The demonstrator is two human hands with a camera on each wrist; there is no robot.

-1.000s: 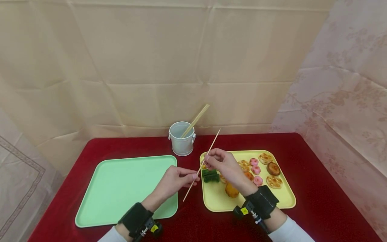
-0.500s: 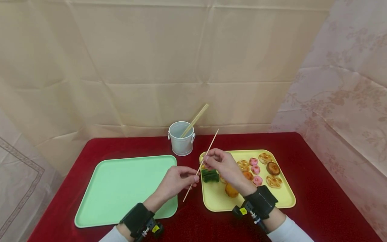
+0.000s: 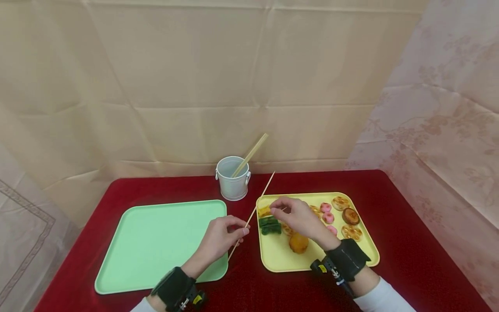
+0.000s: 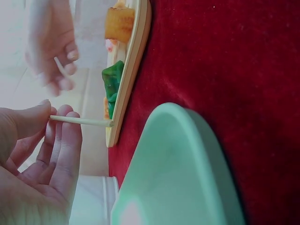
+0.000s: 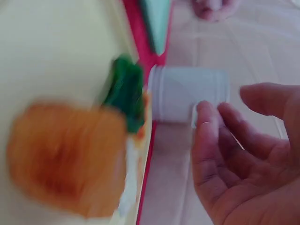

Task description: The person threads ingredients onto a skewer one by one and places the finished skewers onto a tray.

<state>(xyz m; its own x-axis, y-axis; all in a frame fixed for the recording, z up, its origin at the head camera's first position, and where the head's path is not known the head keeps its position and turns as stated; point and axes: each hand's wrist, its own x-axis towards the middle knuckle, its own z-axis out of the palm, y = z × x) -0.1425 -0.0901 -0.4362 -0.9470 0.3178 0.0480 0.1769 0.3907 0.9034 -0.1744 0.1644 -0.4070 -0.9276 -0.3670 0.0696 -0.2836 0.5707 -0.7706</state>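
Note:
My left hand [image 3: 218, 238] pinches a thin wooden skewer [image 3: 262, 195] between thumb and fingertips, beside the right edge of the green tray. The skewer slants, its far end pointing away toward the back. In the left wrist view its near end [image 4: 84, 121] sticks out past the fingers. Over the yellow tray [image 3: 277, 262] hovers my right hand [image 3: 296, 216], thumb and fingers apart in the right wrist view and nothing held. Under and near it lie green folded pieces [image 3: 270, 226], a yellow piece [image 3: 265, 211] and a golden-brown patty [image 3: 298, 243]; the hand hides some food.
A green tray [image 3: 160, 242] lies on the red cloth at left. Behind stands a small white bucket [image 3: 234, 186] with several skewers [image 3: 255, 149] leaning in it. Lotus root slices [image 3: 352, 232], pink rings [image 3: 328, 217] and a brown mushroom-like cap [image 3: 351, 216] fill the yellow tray's right side.
My right hand has let go of the skewer and shifted right, apart from it. The left hand has moved slightly left, still pinching the skewer.

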